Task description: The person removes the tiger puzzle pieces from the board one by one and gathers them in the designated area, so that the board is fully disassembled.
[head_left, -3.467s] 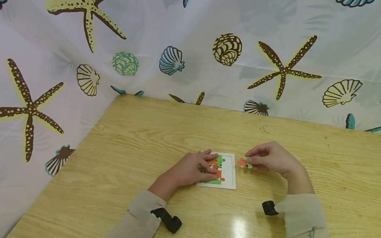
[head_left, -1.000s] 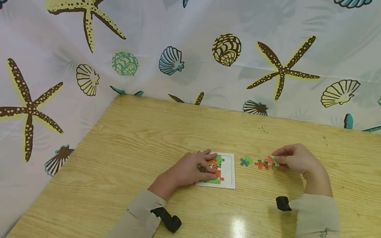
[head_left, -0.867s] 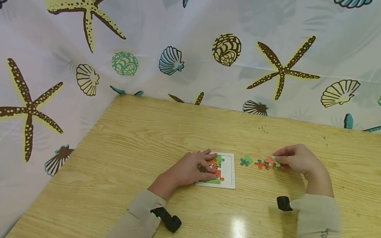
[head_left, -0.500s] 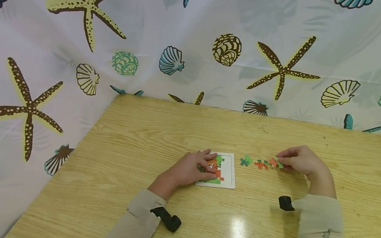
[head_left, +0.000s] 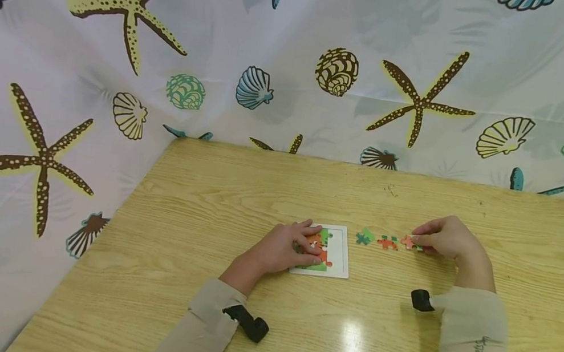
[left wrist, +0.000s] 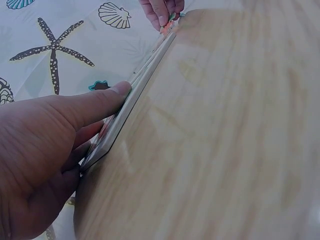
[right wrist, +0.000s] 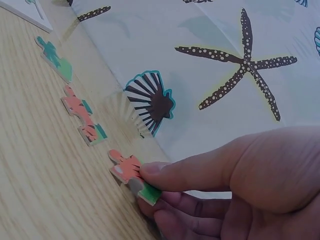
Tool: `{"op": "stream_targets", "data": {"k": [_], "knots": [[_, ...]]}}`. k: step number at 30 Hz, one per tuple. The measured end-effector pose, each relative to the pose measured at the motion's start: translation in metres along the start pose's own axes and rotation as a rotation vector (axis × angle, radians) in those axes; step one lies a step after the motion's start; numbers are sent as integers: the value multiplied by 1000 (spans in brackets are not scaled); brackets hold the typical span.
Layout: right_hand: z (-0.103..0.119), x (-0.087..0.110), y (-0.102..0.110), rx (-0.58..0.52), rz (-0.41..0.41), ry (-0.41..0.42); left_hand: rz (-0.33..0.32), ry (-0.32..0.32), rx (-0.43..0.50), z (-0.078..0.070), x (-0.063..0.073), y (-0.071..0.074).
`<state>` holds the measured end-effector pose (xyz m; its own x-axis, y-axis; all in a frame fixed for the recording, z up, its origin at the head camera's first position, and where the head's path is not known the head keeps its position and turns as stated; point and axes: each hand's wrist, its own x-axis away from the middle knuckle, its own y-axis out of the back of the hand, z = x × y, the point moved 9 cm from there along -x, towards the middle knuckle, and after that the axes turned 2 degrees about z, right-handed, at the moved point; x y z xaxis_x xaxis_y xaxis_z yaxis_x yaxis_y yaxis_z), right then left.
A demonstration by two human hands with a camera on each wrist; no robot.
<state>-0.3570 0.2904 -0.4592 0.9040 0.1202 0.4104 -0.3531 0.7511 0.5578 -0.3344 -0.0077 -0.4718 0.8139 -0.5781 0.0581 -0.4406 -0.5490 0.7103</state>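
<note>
My left hand (head_left: 287, 247) rests on a white-framed jigsaw board (head_left: 339, 262), its fingers spread over the joined pieces and its thumb on the near edge. The joined pieces (head_left: 322, 255) are orange and green, partly hidden by that hand; the board's right strip shows bare white. To the right, my right hand (head_left: 446, 238) pinches an orange and green jigsaw piece (right wrist: 128, 170) between thumb and fingers, low over the table. Left of it lie another orange piece (right wrist: 82, 116) with dark stripes and a green piece (right wrist: 55, 57), in a loose row.
The wooden table (head_left: 260, 185) ends at the back against a white curtain (head_left: 297, 34) printed with starfish and shells. Black wrist mounts (head_left: 249, 324) sit on the beige sleeves. Light glares off the table's near middle.
My right hand has moved right from beside the board; the green and striped orange pieces now lie on the table. The pinched piece has shifted right, apart from the striped one. Left hand unchanged.
</note>
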Motion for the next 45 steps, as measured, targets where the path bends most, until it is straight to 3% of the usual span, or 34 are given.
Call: {"op": "stream_targets", "data": {"k": [8,16,32,41,45], "knots": [[0,-1,6,7,-100,-34,-3,11,-3,1,-1,1],[-2,1,9,49,-143,-70,6,8,10,1,-1,0],[2,2,5,116,-90,-60,0,8,14,2,0,-2],[11,6,3,27,-69,-39,2,-4,4,0,1,-1],[17,5,1,43,-70,-24,-3,-8,12,-2,2,1]]}}
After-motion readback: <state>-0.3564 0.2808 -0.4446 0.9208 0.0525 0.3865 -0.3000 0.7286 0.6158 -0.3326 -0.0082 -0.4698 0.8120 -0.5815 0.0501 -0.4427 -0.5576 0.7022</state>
